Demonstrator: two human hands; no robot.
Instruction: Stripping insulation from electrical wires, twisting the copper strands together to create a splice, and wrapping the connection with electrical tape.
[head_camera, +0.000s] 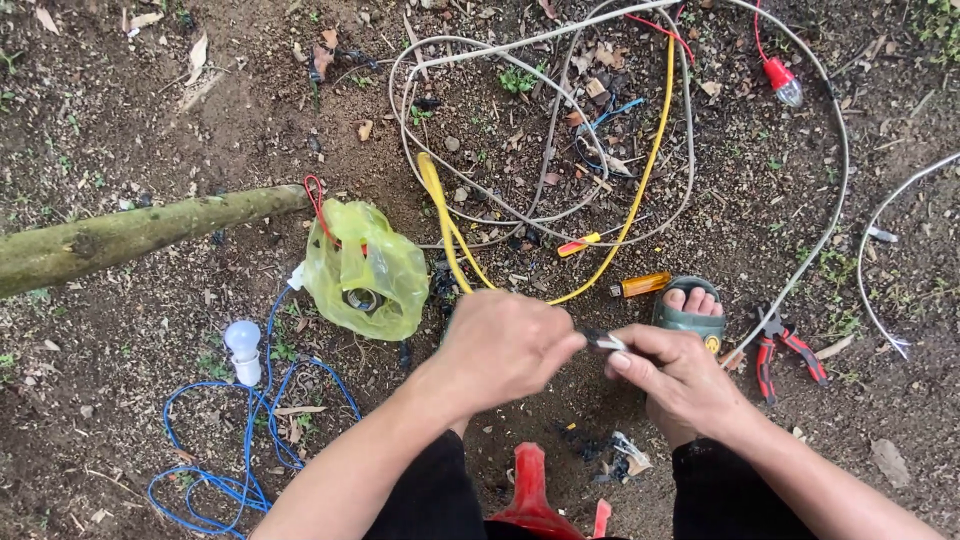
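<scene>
Left hand (505, 345) is closed around a yellow cable (445, 225), gripping it near its end, while the right hand (680, 380) pinches a small dark piece with a pale tip (603, 343) between thumb and fingers, right at the cable's end. Both hands meet over bare ground (120, 110), just above the person's sandalled foot (690, 310). What the small piece is cannot be made out.

The cable runs up from the left hand, loops through a tangle of grey wires (520, 130) and comes back down. As a judgement, work on the cable end is under way and not finished: the hands are busy on it and the tools lie idle. Red pliers (785, 350) rest near the right hand, a small screwdriver (585, 243) and an orange lighter (640, 285) lie just beyond the hands. A white bulb (243, 345) on blue wire (230, 440) and a yellow bag (365, 270) sit untouched to the left.
</scene>
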